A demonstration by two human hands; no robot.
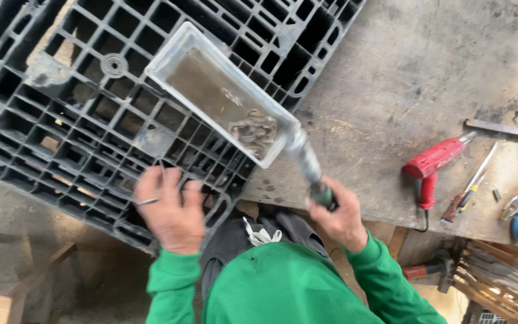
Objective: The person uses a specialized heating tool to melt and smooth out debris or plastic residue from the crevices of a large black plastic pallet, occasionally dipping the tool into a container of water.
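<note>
Left hand flat on the black plastic pallet near its edge, fingers spread, gripping nothing. Clear tray with scraps sits on the pallet. Right hand clenched on a tool's green handle, blurred shaft at the tray corner. Mid-step; next needs steady aim there. Red heat gun idle on table
</note>
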